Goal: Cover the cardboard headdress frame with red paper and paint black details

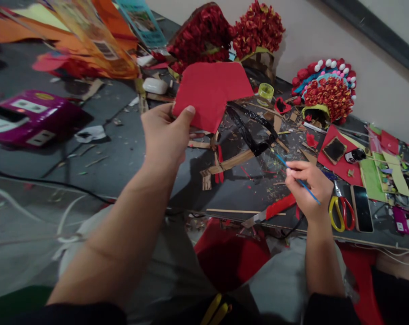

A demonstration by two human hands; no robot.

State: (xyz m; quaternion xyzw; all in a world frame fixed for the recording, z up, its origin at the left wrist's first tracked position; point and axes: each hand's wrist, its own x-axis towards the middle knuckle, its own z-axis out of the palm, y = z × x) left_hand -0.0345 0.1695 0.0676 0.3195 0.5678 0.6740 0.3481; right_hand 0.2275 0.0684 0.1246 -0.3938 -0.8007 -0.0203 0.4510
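Note:
My left hand (167, 133) pinches the lower left edge of a red card piece (213, 92), thumb on top, and holds it above the table. A black, glossy frame-like part (250, 131) sticks out from the card's right side, with brown cardboard strips (229, 163) below it. Between the fingers of my right hand (309, 187) is a thin blue brush (301, 181), its tip at the lower right corner of the black part. Whether the tip touches it is hard to tell.
Scraps litter the grey table (123, 171). Red flower-covered pieces (258, 29) stand along the wall. A purple device (35, 117) is at the left. Scissors (341, 212), a phone (362, 208), a black bottle (355, 155) and a red-handled knife (280, 206) lie at the right and front.

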